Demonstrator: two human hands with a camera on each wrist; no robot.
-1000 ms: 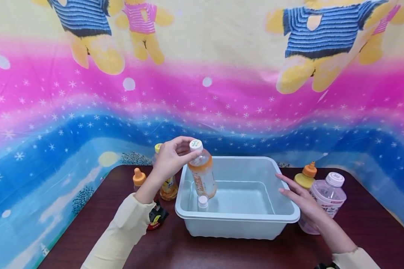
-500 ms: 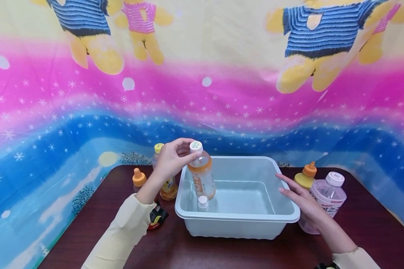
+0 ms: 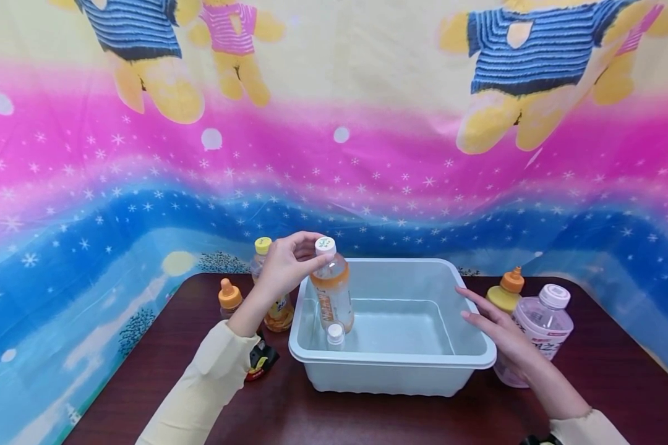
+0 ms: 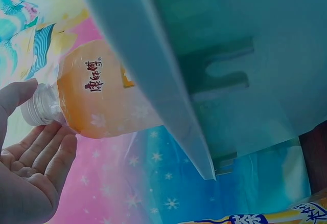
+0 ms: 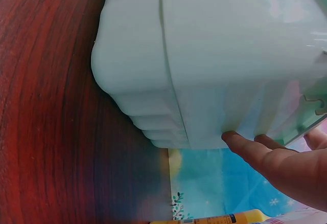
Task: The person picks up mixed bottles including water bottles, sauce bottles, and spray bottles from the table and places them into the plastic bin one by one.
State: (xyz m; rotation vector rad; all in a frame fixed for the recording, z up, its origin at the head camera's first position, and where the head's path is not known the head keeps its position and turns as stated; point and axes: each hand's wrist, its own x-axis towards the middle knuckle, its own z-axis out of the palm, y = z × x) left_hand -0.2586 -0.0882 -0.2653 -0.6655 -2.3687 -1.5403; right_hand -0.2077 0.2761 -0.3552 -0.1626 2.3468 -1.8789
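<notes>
My left hand [image 3: 286,262] pinches the white cap of a clear drink bottle [image 3: 334,296] with an orange-patterned label. The bottle is nearly upright inside the left part of a pale blue-grey plastic basin [image 3: 392,358]. In the left wrist view, thumb and fingers lie on either side of the bottle's cap [image 4: 34,109], and the basin wall hides its lower part. A small white-capped bottle [image 3: 336,334] stands in front of it in the basin. My right hand [image 3: 503,334] rests its fairly straight fingers [image 5: 250,150] against the basin's right outer side.
Left of the basin stand a yellow-capped bottle [image 3: 278,315], an orange-capped bottle [image 3: 230,293] and a dark red-and-black item [image 3: 261,358], partly behind the sleeve. On the right are a yellow squeeze bottle [image 3: 503,296] and a pink clear bottle [image 3: 542,321]. A patterned curtain [image 3: 367,154] surrounds the dark wooden table [image 3: 289,414].
My left hand has lowered the orange-labelled bottle slightly further into the basin, bringing it more upright. My right hand has stayed in place at the basin's side.
</notes>
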